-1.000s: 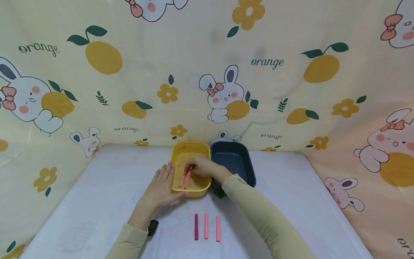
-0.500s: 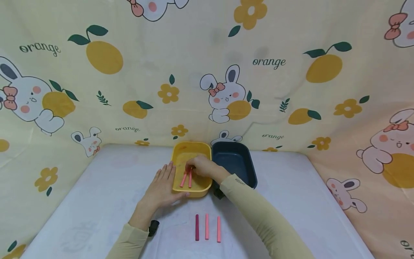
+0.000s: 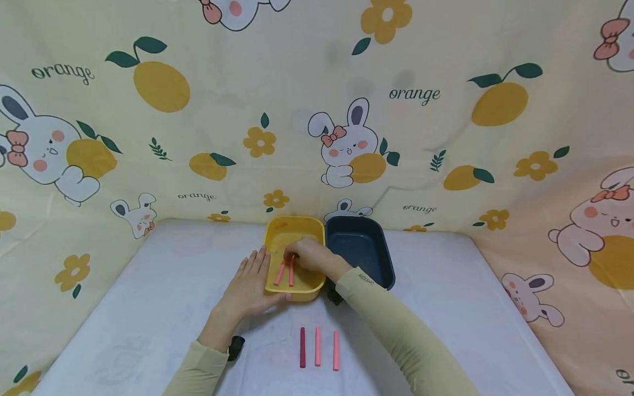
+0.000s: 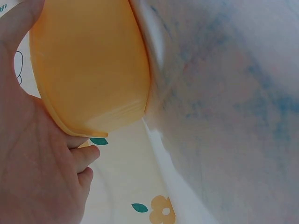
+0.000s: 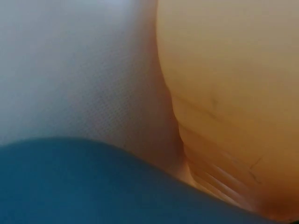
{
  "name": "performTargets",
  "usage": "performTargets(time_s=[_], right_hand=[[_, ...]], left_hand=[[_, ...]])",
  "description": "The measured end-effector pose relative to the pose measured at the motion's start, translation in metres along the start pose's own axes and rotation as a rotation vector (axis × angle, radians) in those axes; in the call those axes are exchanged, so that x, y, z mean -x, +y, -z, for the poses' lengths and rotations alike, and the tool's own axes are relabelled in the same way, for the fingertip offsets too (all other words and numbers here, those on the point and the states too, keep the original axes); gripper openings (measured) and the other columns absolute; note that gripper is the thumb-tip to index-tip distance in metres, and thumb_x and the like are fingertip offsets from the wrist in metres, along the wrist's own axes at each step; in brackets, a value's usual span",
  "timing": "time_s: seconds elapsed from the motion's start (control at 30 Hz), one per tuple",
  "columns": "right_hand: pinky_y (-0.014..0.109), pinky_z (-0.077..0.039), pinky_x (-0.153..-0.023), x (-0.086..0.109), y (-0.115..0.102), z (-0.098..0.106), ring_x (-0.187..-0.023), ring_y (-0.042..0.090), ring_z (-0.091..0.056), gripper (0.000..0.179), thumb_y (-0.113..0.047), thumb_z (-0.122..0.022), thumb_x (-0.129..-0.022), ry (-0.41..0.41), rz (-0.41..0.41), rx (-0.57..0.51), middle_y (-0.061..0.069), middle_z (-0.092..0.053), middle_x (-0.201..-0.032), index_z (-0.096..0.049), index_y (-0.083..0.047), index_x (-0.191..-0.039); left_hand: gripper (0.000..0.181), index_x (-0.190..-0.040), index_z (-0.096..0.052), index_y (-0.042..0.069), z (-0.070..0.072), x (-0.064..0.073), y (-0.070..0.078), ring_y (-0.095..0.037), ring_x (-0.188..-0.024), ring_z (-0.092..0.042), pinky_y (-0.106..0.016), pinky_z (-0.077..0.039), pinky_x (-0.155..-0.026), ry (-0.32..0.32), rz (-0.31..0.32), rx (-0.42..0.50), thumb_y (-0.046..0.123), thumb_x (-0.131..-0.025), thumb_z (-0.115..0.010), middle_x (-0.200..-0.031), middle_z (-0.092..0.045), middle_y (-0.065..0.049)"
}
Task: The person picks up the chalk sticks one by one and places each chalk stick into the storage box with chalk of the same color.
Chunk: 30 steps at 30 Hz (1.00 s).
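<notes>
My right hand (image 3: 312,254) reaches into the yellow tray (image 3: 293,296), its curled fingers pinching the upper ends of two pink sticks (image 3: 291,273), smooth and round like chalk or crayons. Their lower ends spread apart a little over the tray's floor. The fingertips are hidden behind the hand. My left hand (image 3: 250,285) rests on the tray's near left corner: straight fingers lie along the left side, the thumb along the front. In the left wrist view the same hand (image 4: 42,154) touches the tray wall (image 4: 93,70). The right wrist view shows no fingers.
A dark blue tray (image 3: 356,250) stands against the yellow one on the right. On the white table (image 3: 441,319), nearer me, lie a dark red stick (image 3: 302,347) and two pink sticks (image 3: 327,350). A printed cloth (image 3: 277,99) hangs behind.
The two pink sticks in my right hand were nearly parallel and slanted; their lower ends have since spread, one turning more upright. The left hand stays on the tray.
</notes>
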State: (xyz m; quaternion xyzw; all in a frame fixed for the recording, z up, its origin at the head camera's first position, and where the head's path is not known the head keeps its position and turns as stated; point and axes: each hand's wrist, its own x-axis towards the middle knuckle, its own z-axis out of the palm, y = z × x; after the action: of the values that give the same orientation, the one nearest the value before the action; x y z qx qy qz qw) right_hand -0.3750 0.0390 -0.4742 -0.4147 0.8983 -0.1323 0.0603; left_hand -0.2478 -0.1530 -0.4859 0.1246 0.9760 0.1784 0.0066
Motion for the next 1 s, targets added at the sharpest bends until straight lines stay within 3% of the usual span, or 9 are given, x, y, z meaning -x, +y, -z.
performTargets(time_s=[0.43,0.73,1.0], right_hand=[[0.02,-0.056,-0.091,0.006,0.004,0.004,-0.091,0.012,-0.064,0.014,-0.012,-0.075,-0.097,0.038,-0.004,-0.047,-0.005,-0.076,-0.103,-0.08,-0.014,-0.11],[0.021,-0.058,-0.088,0.025,-0.002,0.015,-0.094,0.012,-0.067,0.022,-0.007,-0.074,-0.097,0.107,0.009,-0.123,0.001,-0.076,-0.11,-0.077,-0.007,-0.118],[0.02,-0.058,-0.087,0.054,-0.017,0.024,-0.096,0.009,-0.067,0.026,-0.014,-0.074,-0.098,0.195,-0.022,-0.201,-0.002,-0.075,-0.113,-0.074,-0.008,-0.123]], left_hand=[[0.122,-0.164,-0.015,-0.004,0.002,0.0,0.003,-0.04,-0.159,-0.009,-0.054,-0.01,-0.13,-0.017,0.009,-0.007,0.078,-0.087,-0.061,-0.173,-0.007,-0.02],[0.124,-0.164,-0.013,-0.004,0.003,0.002,0.004,-0.041,-0.159,-0.009,-0.055,-0.01,-0.129,-0.03,0.017,0.002,0.079,-0.086,-0.061,-0.173,-0.006,-0.021],[0.123,-0.163,-0.015,-0.006,0.005,0.002,0.005,-0.043,-0.159,-0.01,-0.056,-0.011,-0.129,-0.023,0.011,0.005,0.077,-0.086,-0.062,-0.173,-0.008,-0.023]])
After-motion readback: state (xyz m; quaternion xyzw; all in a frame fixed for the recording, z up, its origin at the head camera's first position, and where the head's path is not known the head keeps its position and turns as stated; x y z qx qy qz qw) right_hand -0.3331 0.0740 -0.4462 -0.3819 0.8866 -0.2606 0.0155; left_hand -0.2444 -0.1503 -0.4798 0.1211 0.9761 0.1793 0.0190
